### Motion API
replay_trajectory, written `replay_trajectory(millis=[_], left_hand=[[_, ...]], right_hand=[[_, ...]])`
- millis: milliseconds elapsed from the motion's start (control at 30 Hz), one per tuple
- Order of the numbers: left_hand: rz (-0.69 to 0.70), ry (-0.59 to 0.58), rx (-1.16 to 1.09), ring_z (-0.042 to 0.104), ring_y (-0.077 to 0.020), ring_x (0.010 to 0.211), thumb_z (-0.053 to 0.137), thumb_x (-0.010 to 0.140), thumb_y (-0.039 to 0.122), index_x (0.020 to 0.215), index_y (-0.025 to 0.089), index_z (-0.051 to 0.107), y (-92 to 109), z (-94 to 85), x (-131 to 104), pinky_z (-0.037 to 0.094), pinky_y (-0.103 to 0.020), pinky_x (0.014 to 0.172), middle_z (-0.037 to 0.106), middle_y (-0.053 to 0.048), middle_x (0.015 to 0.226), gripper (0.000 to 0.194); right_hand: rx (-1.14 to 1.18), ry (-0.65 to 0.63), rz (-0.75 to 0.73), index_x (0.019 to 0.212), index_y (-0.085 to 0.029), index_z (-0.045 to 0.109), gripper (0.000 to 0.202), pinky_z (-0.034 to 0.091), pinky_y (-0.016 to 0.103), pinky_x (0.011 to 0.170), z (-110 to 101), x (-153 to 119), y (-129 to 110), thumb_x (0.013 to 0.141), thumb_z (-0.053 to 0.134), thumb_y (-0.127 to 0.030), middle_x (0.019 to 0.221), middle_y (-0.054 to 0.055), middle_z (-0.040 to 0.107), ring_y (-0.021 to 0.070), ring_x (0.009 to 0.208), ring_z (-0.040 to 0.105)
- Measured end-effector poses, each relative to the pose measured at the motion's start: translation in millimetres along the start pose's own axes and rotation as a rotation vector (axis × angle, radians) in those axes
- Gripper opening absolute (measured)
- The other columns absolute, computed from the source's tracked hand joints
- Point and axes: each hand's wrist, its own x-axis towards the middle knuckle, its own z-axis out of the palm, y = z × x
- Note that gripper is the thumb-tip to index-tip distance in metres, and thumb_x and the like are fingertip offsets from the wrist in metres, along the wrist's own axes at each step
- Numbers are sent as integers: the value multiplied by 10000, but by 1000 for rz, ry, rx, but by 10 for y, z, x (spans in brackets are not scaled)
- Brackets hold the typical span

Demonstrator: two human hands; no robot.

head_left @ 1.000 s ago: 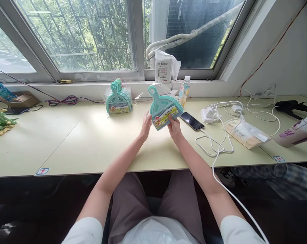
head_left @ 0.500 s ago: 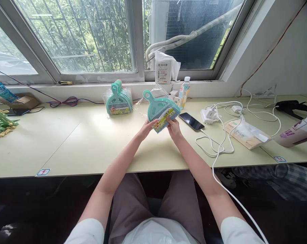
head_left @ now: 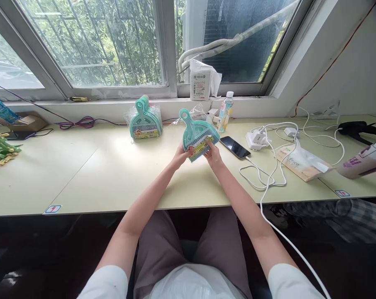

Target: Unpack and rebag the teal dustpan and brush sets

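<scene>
Between my two hands I hold a green dustpan-and-brush set (head_left: 196, 128) in clear wrap, tilted above the table. It has a grey bristled brush and a yellow label. My left hand (head_left: 182, 157) is closed on its lower left side, the thumb lying over the label. On the lower right edge, my right hand (head_left: 213, 153) grips it with the thumb on the front. Farther back and to the left stands a stack of matching dustpan sets (head_left: 145, 120), also in clear plastic.
A phone (head_left: 234, 147) on a white cable lies right of my hands. Behind it stand a drink bottle (head_left: 225, 111) and a white packet (head_left: 202, 85) on the sill. A power strip (head_left: 257, 139), tissue pack (head_left: 303, 162) and tangled cables cover the right; green bundled stems (head_left: 1, 149) lie far left.
The held dustpan set has turned slightly, its handle shifting a little right and more upright. Both hands still grip it, and my right thumb has moved up on the label.
</scene>
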Motion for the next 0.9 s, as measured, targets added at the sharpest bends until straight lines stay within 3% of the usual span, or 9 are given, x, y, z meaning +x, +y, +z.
replay_trajectory(millis=[200,333,467,600,700,900], left_hand=[[2,-47,39,580,-302,1129,773,667,443,1117,162,597,-41,-6,8,448,-466,981,657,-112,1139,559],[11,-56,61,577,-305,1138,766,675,451,1129,170,601,-22,-1,4,451,-471,987,670,-104,1128,559],[11,-18,34,581,-323,1152,773,671,426,1168,181,603,46,-37,10,459,-476,985,671,-106,1159,579],[-11,36,19,595,-329,1137,778,658,403,1168,188,626,100,-117,32,471,-481,976,685,-92,1150,574],[-63,35,34,615,-321,1100,791,643,376,1129,182,641,104,-155,39,485,-477,955,696,-88,1123,545],[-71,46,34,626,-317,1081,789,648,372,1133,174,630,96,-139,23,493,-473,932,696,-99,1118,547]], right_hand=[[-5,103,-15,841,-221,622,307,602,289,645,-96,67,-2,672,772,-428,885,29,701,190,822,676],[4,103,-32,850,-220,623,329,609,309,685,-82,44,13,675,771,-455,930,43,706,208,886,677],[32,-13,-59,917,-226,627,332,606,321,774,-16,8,-30,701,744,-450,1020,36,703,214,997,665],[-21,-230,-73,951,-229,616,426,585,359,868,39,-34,-61,586,834,-260,1045,29,704,227,1043,653],[-13,-213,-106,907,-223,608,442,580,381,885,40,-51,-32,539,847,-173,1000,24,709,232,1033,655],[38,-192,-142,907,-215,615,392,567,378,916,18,-37,40,580,831,-201,1000,20,702,217,1019,660]])
